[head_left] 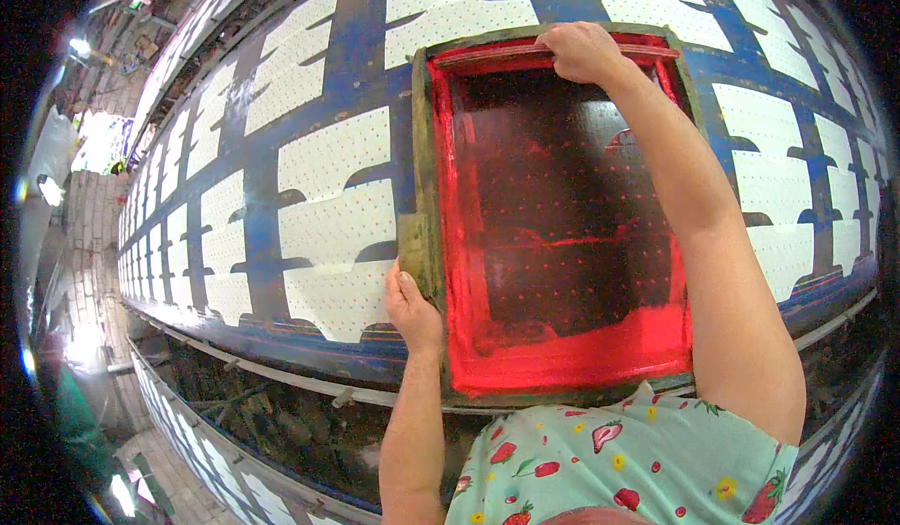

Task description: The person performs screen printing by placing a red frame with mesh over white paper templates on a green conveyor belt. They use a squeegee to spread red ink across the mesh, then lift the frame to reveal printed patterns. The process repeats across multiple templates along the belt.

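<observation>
Frame (422, 131): wooden, four-sided, lying flat on a long table (262, 197), in front of the person, its near edge close to the table's near side. Dark mesh (562, 169) stretched inside it, small dots showing through in rows. Red paint (600, 342) lines the inner edges, thickest as a broad band at the near end; a thin uneven streak crosses the middle.

Nearest: pale green shirt (562, 450) printed with strawberries, cherries and yellow flowers, just beside the near edge. Below left, a second surface (202, 450) carries more white shapes, partly cut off by the dark rim of view.

Left hand (412, 311): at the outer side of the frame's left rail, thumb upward, fingers partly hidden; cannot tell whether they grip. Right arm reaches across the mesh. Right hand (583, 53): at the far end, fingers curled closed around a long red-stained bar (506, 53) lying crosswise just inside the far rail.

Around the frame: white cut pieces (337, 206), dotted, notched at the sides, set in rows along the blue-and-dark table.

Farther left: brick floor (89, 244), glare on it in patches.
</observation>
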Tool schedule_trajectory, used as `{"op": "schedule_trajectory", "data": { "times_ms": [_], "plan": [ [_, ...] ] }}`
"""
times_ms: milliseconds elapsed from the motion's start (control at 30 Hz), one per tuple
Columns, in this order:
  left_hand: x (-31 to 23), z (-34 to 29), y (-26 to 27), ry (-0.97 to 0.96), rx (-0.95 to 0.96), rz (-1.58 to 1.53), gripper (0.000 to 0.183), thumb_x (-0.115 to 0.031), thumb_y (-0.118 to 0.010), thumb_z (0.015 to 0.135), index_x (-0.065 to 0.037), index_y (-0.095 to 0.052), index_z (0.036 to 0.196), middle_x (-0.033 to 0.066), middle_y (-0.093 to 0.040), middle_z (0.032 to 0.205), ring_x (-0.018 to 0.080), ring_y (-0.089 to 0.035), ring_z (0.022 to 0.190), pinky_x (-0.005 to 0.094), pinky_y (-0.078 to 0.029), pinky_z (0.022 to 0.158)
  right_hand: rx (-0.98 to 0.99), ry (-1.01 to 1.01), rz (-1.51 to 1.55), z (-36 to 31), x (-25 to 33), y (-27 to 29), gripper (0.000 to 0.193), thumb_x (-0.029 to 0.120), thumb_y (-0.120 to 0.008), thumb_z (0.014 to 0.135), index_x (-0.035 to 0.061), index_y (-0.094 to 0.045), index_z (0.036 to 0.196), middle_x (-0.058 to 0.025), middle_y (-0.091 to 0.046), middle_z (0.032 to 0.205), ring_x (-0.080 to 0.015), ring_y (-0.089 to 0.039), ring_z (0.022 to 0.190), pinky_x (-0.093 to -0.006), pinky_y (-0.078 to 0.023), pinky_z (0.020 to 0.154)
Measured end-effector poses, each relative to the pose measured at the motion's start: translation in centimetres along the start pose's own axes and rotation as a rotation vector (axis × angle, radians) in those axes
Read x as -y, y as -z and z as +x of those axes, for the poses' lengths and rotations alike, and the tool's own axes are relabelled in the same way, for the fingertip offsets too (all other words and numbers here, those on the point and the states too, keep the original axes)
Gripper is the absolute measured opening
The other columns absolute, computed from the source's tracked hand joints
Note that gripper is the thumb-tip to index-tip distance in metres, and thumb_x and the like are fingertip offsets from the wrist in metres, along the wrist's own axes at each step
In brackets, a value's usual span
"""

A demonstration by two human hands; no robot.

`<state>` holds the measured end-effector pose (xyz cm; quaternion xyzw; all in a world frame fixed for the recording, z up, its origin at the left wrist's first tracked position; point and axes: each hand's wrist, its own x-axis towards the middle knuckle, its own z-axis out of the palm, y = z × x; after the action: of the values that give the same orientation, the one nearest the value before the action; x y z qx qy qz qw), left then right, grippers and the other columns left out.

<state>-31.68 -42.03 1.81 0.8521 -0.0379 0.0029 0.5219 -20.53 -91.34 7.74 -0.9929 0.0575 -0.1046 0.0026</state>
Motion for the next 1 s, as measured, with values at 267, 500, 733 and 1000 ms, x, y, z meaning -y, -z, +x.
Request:
{"op": "schedule_trajectory", "data": {
  "times_ms": [267, 500, 733, 1000],
  "plan": [
    [-0.2, -0.1, 0.0, -0.079, -0.012, 0.016, 0.042, -0.021, -0.044, 0.119, 0.006, -0.063, 0.146, 0.0203, -0.072, 0.136, 0.03, -0.068, 0.125, 0.0407, -0.05, 0.111, 0.275, 0.024, 0.035, -7.6, 5.2, 4.2, 0.034, 0.016, -0.067, 0.082, 0.0147, -0.083, 0.113, -0.0152, -0.082, 0.113, -0.0381, -0.078, 0.112, -0.0528, -0.063, 0.099],
    [0.6, 0.1, 0.3, -0.153, -0.02, -0.011, 0.044, -0.024, -0.047, 0.118, 0.006, -0.063, 0.146, 0.0253, -0.07, 0.139, 0.0391, -0.067, 0.129, 0.0449, -0.049, 0.112, 0.303, 0.027, 0.1, -21.7, 13.0, 7.1, 0.035, 0.015, -0.068, 0.08, 0.0153, -0.082, 0.112, -0.0184, -0.081, 0.106, -0.0412, -0.078, 0.105, -0.0555, -0.064, 0.092],
    [1.8, 0.5, -0.1, -0.236, -0.05, -0.053, 0.047, -0.023, -0.047, 0.116, 0.008, -0.061, 0.147, 0.0296, -0.065, 0.147, 0.0448, -0.06, 0.139, 0.0489, -0.045, 0.119, 0.344, -0.009, 0.073, -33.9, 20.9, 8.8, 0.039, 0.009, -0.071, 0.083, 0.0196, -0.082, 0.118, -0.0132, -0.077, 0.108, -0.038, -0.076, 0.105, -0.0525, -0.061, 0.091],
    [2.3, 0.2, -0.4, -0.226, -0.091, -0.01, 0.051, -0.03, -0.054, 0.112, 0.005, -0.061, 0.148, 0.029, -0.066, 0.146, 0.0443, -0.061, 0.137, 0.0501, -0.048, 0.117, 0.315, -0.005, 0.098, -42.8, 26.2, 9.5, 0.04, 0.013, -0.072, 0.083, 0.0188, -0.08, 0.122, -0.0124, -0.076, 0.113, -0.0364, -0.076, 0.107, -0.0519, -0.062, 0.091]
  ]
}}
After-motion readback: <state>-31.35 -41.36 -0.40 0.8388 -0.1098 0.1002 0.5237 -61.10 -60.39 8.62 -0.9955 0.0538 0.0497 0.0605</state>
